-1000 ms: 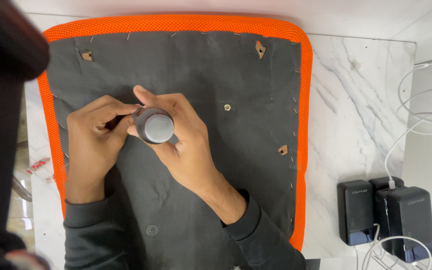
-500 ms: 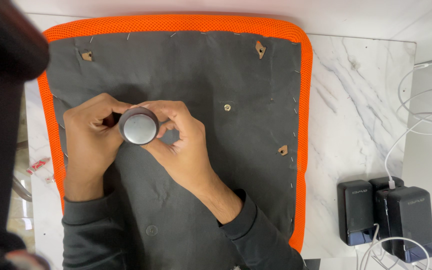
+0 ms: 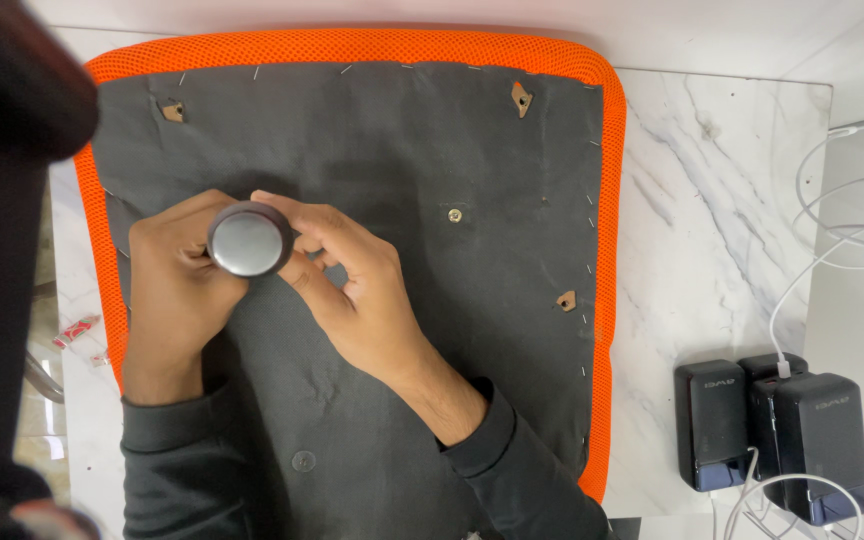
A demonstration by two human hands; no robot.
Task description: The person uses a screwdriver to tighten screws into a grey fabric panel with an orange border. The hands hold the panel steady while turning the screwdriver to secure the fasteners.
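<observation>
Marble tabletop (image 3: 722, 200), white w/ grey veins, carried an upturned chair seat (image 3: 432, 130): dark grey fabric backing w/ rounded corners, stapled along its edge, orange mesh rim (image 3: 352, 45) showing around three sides. Small tears in the fabric exposed brown wood at approx. four spots, and a metal screw insert (image 3: 454, 214) sat near the middle. Left hand (image 3: 177, 290) was curled around a round dark tool handle (image 3: 248, 240), smooth and domed, seen end-on, over the seat's left part. Right hand (image 3: 362, 290) pinched the same handle from the other side w/ thumb and forefinger, other fingers loosely bent. Both wrists wore dark grey sleeves. Right of the seat, black boxy power packs (image 3: 782, 425) stood together on the marble, white cables (image 3: 832, 220) looping above them. Blurred dark shape filled the upper left corner.
</observation>
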